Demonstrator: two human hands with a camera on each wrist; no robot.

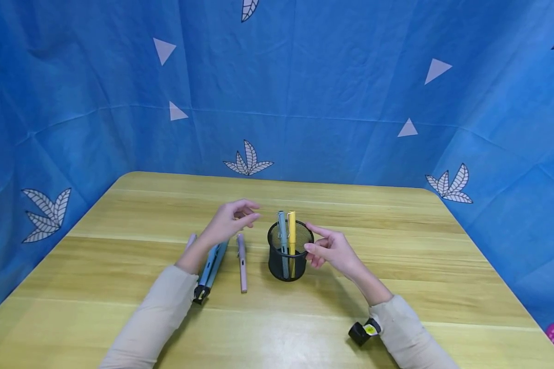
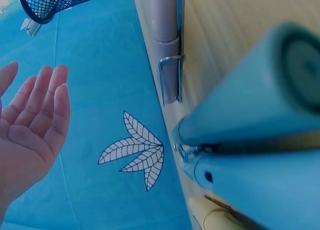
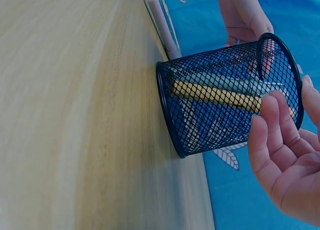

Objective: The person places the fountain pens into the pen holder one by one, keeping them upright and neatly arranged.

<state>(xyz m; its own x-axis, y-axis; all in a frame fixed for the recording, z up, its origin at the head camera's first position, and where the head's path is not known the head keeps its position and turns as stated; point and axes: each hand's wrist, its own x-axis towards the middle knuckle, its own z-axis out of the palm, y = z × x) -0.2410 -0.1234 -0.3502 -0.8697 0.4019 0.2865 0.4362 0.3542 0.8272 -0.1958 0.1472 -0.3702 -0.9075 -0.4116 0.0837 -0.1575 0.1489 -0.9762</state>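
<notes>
lilac pen (image 1: 242, 264), axis fore-aft, lies just nearside of the closer l hand (image 1: 229, 221), loose & empty, w/ relaxed r hand (image 1: 334, 250) touching mesh cup (image 1: 276, 264) rim.

The round black cup (image 1: 277, 262) looks metal mesh, the slim yellow pen (image 1: 292, 228) smooth plastic, the yellowish wood-grained table (image 1: 277, 323) glossy, blue cloth (image 1: 314, 77) creased.
</notes>
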